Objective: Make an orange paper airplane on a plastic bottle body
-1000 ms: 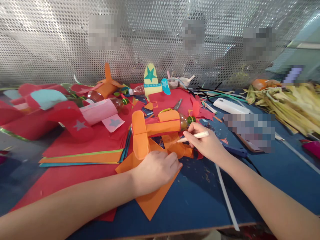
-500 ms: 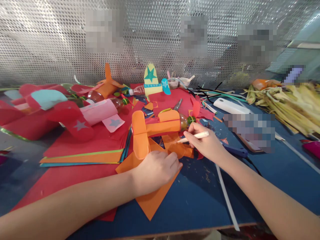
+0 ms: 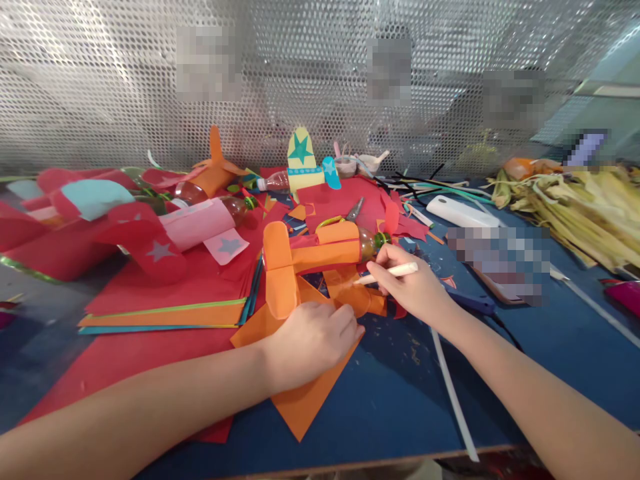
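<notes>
My right hand (image 3: 413,283) pinches a white pen (image 3: 395,272), its tip on a piece of orange paper (image 3: 345,283). My left hand (image 3: 315,343) is closed, fingers curled under and pressed on the orange paper near the pen tip. What its fingertips grip is partly hidden. An orange sheet (image 3: 305,407) lies under that hand with one corner toward me. Just beyond both hands rests a plastic bottle (image 3: 369,243) dressed as a plane, with an orange paper body (image 3: 325,253) and orange wings (image 3: 283,290). Scissors (image 3: 355,210) lie behind it.
Stacked coloured paper (image 3: 170,293) sits at left, beside red and pink paper planes (image 3: 200,223). A yellow paper plane (image 3: 305,175) stands at the back. Right of my hand are a blue tool with a cord (image 3: 470,301), a phone (image 3: 505,273), a white strip (image 3: 453,393) and dried husks (image 3: 575,213).
</notes>
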The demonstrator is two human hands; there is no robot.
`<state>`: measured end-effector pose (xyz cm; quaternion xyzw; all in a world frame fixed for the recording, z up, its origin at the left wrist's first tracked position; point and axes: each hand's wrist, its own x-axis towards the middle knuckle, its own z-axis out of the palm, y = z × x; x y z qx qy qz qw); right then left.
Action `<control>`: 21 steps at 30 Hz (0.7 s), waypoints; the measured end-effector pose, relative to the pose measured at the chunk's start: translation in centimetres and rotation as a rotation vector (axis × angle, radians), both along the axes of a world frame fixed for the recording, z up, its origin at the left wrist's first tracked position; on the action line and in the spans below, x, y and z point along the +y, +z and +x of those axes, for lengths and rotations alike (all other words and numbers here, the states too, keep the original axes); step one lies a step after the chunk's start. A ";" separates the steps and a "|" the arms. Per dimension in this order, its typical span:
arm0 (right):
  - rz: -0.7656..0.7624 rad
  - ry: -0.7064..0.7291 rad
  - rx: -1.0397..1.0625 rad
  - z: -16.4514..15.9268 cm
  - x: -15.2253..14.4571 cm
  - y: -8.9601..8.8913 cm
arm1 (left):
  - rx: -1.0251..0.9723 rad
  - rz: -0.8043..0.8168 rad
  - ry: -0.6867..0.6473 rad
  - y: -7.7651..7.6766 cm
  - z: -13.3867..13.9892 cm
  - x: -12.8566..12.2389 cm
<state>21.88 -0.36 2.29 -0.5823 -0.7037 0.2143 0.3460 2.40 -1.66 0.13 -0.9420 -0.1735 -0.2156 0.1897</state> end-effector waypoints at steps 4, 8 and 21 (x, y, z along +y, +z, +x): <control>0.008 -0.012 0.002 0.0 0.1 0.0 | 0.001 -0.007 0.000 0.1 0.0 0.0; -0.001 -0.009 -0.007 0.0 0.1 0.0 | 0.006 -0.012 0.000 0.2 -0.1 0.0; -0.008 -0.003 0.016 0.2 0.1 -0.1 | 0.006 -0.006 0.005 0.1 -0.1 -0.1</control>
